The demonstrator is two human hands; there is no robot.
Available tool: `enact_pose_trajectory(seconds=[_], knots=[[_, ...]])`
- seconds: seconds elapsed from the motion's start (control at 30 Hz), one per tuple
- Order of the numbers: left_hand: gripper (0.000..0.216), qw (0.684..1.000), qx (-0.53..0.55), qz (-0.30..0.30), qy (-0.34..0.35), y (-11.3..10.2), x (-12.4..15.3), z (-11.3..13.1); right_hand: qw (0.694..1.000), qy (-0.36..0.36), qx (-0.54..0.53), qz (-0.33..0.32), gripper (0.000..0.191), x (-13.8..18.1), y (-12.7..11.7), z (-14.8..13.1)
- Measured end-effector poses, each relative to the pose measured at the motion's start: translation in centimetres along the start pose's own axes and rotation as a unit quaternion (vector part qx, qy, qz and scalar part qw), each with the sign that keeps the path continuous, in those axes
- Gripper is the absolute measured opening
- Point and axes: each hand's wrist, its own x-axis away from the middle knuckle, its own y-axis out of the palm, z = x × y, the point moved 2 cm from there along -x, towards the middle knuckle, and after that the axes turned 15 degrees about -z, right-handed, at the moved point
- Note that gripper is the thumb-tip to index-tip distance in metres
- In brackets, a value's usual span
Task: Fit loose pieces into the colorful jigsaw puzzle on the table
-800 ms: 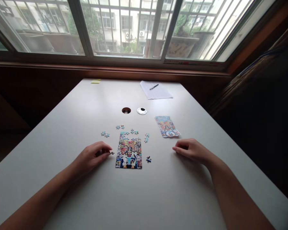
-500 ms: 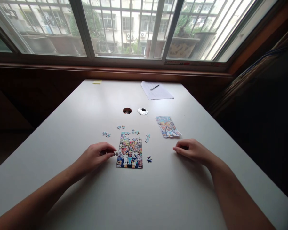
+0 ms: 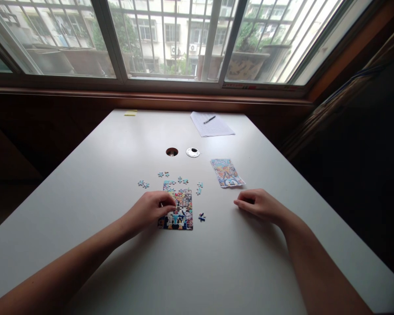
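A colourful, mostly assembled jigsaw puzzle (image 3: pixel 184 201) lies on the white table, with gaps near its top. Over its left half is my left hand (image 3: pixel 151 209), thumb and fingers pinched together on a jigsaw piece that the fingertips now largely hide. Loose jigsaw pieces (image 3: pixel 143 184) are scattered to the upper left, with more pieces (image 3: pixel 183 180) at the top edge, and others (image 3: pixel 199 188) at the right. A small dark piece (image 3: pixel 202 217) sits by the lower right side. My right hand (image 3: pixel 259 204) rests on the table, fingers curled closed, nothing visible in them.
A printed picture card (image 3: pixel 227 173) lies beyond my right hand. Farther back are a round cable hole (image 3: pixel 172 152), its metal cover (image 3: pixel 193 152), paper sheets (image 3: pixel 213 127) with a pen (image 3: pixel 209 119) on top, and a yellow sticky note (image 3: pixel 130 113).
My left hand has moved right with the jigsaw piece, from the puzzle's left edge to over its middle. My right hand stays in place. The view has shifted slightly.
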Motion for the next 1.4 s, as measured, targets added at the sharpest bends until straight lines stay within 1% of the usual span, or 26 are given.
enact_pose_trajectory(seconds=[0.1,0.27,0.5,0.63,0.73,0.8,0.9,1.03,1.13,1.27,1.4], knots=[[0.007,1.000,-0.011,0.007,0.021,0.0,-0.7,0.2,1.000,-0.012,0.001,0.011,0.037,0.0,0.0,-0.2],[0.008,0.997,-0.059,0.010,0.055,0.7,-1.9,0.3,1.000,-0.019,-0.001,0.020,0.036,0.0,0.0,-0.2],[0.007,0.995,-0.086,0.001,0.042,1.2,-2.2,-0.1,1.000,-0.020,0.011,0.013,0.037,0.0,0.0,-0.2],[0.007,0.994,-0.095,0.019,0.045,1.1,-1.9,-0.6,1.000,-0.021,0.008,0.010,0.038,0.0,0.1,-0.1],[0.011,0.985,-0.143,0.035,0.092,0.6,-1.3,-0.9,1.000,-0.022,0.006,0.013,0.038,0.0,0.0,-0.1],[0.014,0.970,-0.201,0.042,0.133,0.2,-0.7,-0.9,1.000,-0.023,0.006,0.015,0.037,0.1,0.0,-0.1],[0.018,0.947,-0.268,0.037,0.173,0.0,0.3,-1.1,0.999,-0.029,0.015,0.021,0.036,0.1,0.0,-0.5],[0.028,0.928,-0.307,0.020,0.209,0.3,1.0,-1.4,0.996,-0.060,0.036,0.060,0.034,0.1,0.2,-1.8],[0.033,0.921,-0.324,0.014,0.216,0.8,1.0,-1.6,0.991,-0.095,0.057,0.081,0.031,0.0,0.7,-3.0],[0.035,0.916,-0.338,0.008,0.216,1.0,0.9,-1.6,0.984,-0.139,0.079,0.073,0.028,-0.5,1.6,-4.4],[0.036,0.918,-0.329,0.002,0.223,1.0,0.9,-1.6,0.981,-0.164,0.092,0.053,0.025,-0.9,2.2,-5.3]])
